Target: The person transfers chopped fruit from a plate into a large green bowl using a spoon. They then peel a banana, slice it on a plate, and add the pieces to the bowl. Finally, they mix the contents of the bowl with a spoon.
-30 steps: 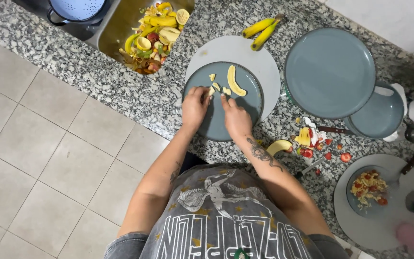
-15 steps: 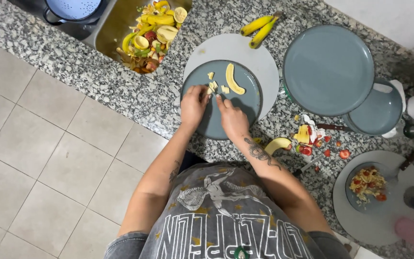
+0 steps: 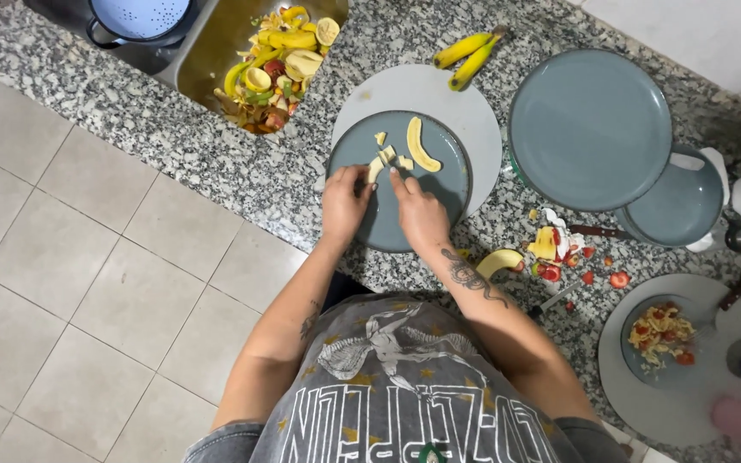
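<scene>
Bare granite counter (image 3: pixel 242 163) lies left of the plate (image 3: pixel 439 201); strawberry scraps (image 3: pixel 576 257) and a large plate (image 3: pixel 589 129) crowd the right.

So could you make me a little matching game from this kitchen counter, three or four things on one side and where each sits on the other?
Things:
1. peeled banana pieces
2. two unpeeled bananas
3. heap of fruit peels
4. strawberry bits

Places:
A. loose on the bare granite counter
B. in the sink
C. on the grey plate under both hands
D. at the top edge of the round white board

Pairs: 1-C, 2-D, 3-B, 4-A
</scene>
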